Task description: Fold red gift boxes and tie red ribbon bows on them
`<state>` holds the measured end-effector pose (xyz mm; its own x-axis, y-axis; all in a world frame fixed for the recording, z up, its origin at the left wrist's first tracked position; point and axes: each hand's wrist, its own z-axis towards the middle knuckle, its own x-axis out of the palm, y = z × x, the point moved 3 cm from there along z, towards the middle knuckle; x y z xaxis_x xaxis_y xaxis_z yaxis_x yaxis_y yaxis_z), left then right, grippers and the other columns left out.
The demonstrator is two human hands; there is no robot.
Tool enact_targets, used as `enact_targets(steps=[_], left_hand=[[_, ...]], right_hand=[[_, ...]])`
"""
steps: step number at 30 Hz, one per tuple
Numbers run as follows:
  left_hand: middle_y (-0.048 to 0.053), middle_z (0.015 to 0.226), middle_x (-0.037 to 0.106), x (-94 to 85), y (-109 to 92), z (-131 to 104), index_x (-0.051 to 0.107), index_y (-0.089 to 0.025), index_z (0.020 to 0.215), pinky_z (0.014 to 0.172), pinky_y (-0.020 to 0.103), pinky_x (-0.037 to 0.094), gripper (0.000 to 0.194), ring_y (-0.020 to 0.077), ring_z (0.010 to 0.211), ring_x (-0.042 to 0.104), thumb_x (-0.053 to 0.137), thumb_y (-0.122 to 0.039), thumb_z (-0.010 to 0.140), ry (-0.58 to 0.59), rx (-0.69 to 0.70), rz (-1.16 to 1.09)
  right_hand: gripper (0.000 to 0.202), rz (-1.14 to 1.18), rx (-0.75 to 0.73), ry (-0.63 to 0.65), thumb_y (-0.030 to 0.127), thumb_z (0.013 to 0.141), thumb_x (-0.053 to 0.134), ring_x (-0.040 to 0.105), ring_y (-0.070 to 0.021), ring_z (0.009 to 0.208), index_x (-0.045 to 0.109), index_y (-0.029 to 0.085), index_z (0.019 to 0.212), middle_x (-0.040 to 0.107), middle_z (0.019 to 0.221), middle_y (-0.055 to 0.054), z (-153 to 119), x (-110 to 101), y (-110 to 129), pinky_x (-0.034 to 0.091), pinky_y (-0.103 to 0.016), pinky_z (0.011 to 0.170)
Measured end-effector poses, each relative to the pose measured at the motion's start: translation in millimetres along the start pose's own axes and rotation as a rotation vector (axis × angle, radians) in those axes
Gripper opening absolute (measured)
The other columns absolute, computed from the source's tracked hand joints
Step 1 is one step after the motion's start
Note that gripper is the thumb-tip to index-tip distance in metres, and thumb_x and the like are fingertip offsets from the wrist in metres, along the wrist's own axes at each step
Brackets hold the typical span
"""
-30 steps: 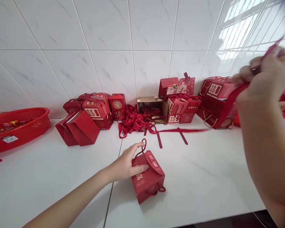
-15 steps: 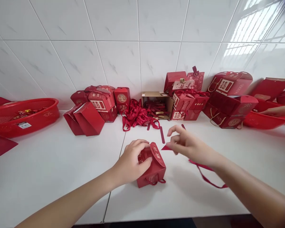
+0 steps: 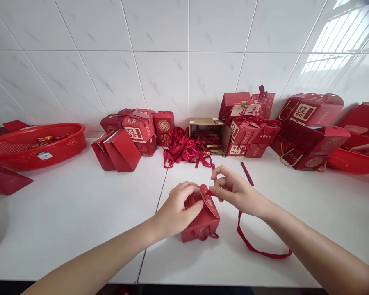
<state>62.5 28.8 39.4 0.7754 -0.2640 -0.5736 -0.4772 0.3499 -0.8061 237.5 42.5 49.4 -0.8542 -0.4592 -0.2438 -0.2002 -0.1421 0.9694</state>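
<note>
Ribbon (image 3: 273, 256) curved, tip pointing left

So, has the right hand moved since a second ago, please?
Yes: the right hand has come down and left, from in front of the tiled wall to beside the held red box.

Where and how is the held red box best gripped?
The red box is likely best gripped across its upper left, from the left, as the left hand does: cord loops hang on its near face, and the right hand pinches ribbon by the flap.
</note>
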Motion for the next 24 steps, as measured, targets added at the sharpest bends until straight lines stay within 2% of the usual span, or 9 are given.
enact_targets(steps=[8,12,15,17,20,22,24], left_hand=[[0.007,0.112,0.064,0.9,1.9,0.3,0.067,-0.023,0.097,0.096,0.041,0.048,0.018,0.0262,0.112,0.058,0.053,-0.023,0.086,-0.002,0.001,-0.026],[0.007,0.112,0.065,2.1,4.0,1.1,0.067,-0.023,0.095,0.097,0.042,0.047,0.016,0.0254,0.110,0.058,0.053,-0.023,0.086,-0.008,0.002,-0.042],[0.007,0.111,0.064,3.7,5.5,2.3,0.065,-0.023,0.085,0.098,0.043,0.046,0.014,0.0253,0.110,0.058,0.052,-0.026,0.087,-0.009,0.000,-0.045],[0.007,0.111,0.064,3.6,7.0,3.4,0.060,-0.022,0.077,0.100,0.044,0.046,0.014,0.0256,0.112,0.057,0.050,-0.025,0.086,-0.014,-0.001,-0.069],[0.007,0.120,0.061,-1.9,9.5,6.2,0.054,-0.023,0.072,0.106,0.047,0.041,0.013,0.0278,0.125,0.049,0.049,-0.024,0.083,-0.057,-0.016,-0.141],[0.006,0.129,0.057,-9.9,8.8,8.7,0.052,-0.023,0.071,0.110,0.049,0.035,0.012,0.0284,0.133,0.042,0.047,-0.024,0.082,-0.107,-0.013,-0.199],[0.004,0.135,0.053,-20.3,4.1,10.2,0.051,-0.023,0.072,0.113,0.049,0.031,0.013,0.0280,0.138,0.037,0.046,-0.025,0.083,-0.152,0.021,-0.253]], right_hand=[[0.029,-0.005,0.005,0.007,0.047,0.091,0.057,0.039,-0.0109,0.059,0.040,0.025,0.098,0.046,0.060,0.009,-2.7,-2.8,-1.6,0.029,-0.025,0.055],[0.029,0.026,0.006,0.040,0.047,0.091,0.058,0.039,-0.0106,0.057,0.040,0.025,0.098,0.046,0.061,0.008,0.9,3.5,-8.5,0.029,-0.024,0.053],[0.025,0.000,-0.001,0.084,0.046,0.094,0.053,0.040,-0.0109,0.056,0.041,0.025,0.097,0.047,0.062,0.008,4.0,8.9,-14.7,0.033,-0.025,0.053],[0.023,-0.140,-0.051,0.029,0.046,0.095,0.051,0.048,-0.0132,0.063,0.045,0.024,0.098,0.054,0.071,0.003,6.1,8.0,-15.1,0.039,-0.028,0.060],[0.028,-0.380,-0.170,-0.131,0.047,0.095,0.049,0.056,-0.0207,0.096,0.052,0.022,0.108,0.060,0.107,-0.008,9.2,2.8,-7.1,0.044,-0.039,0.085],[0.035,-0.386,-0.160,-0.110,0.049,0.096,0.046,0.053,-0.0239,0.112,0.053,0.022,0.118,0.055,0.125,-0.011,12.8,3.2,-0.6,0.041,-0.043,0.096],[0.036,-0.297,-0.114,-0.004,0.050,0.096,0.046,0.054,-0.0235,0.113,0.057,0.022,0.116,0.057,0.125,-0.009,17.0,7.6,6.4,0.041,-0.042,0.097]])
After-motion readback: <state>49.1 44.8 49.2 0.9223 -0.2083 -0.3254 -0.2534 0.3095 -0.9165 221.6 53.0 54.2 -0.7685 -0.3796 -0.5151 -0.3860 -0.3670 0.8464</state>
